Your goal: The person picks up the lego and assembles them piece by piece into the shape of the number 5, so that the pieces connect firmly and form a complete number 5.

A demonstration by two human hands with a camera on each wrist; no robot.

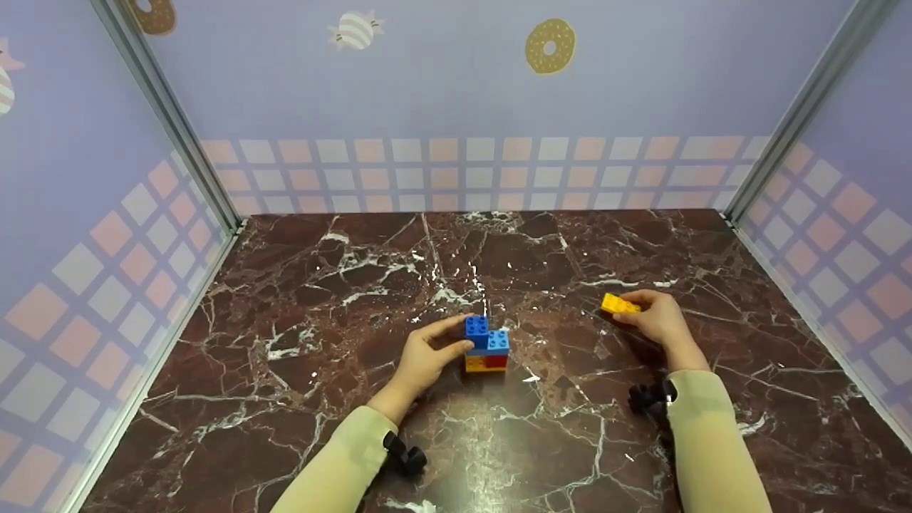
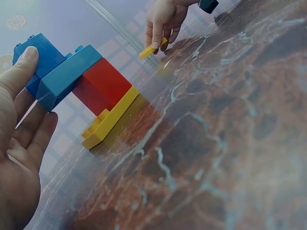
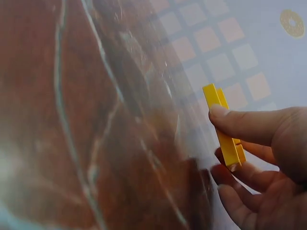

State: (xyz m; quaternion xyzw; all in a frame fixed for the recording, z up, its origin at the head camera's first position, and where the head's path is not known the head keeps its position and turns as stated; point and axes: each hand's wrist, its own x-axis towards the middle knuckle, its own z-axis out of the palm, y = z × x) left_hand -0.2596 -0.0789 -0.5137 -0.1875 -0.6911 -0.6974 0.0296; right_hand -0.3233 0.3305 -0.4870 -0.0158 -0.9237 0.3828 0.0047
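From afar, I saw the left hand (image 1: 422,362) pinch the dark blue plastic block (image 1: 477,332) on a light-blue, red and yellow brick stack (image 1: 496,360), low middle of the frame. Well apart, farther right, a long yellow plastic brick (image 1: 618,304) slanted down rightward, pinched by the right hand (image 1: 659,318).

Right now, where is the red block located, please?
In the head view, the red block is below and slightly right of centre, right of the left hand, between the light blue block above and the yellow base below.
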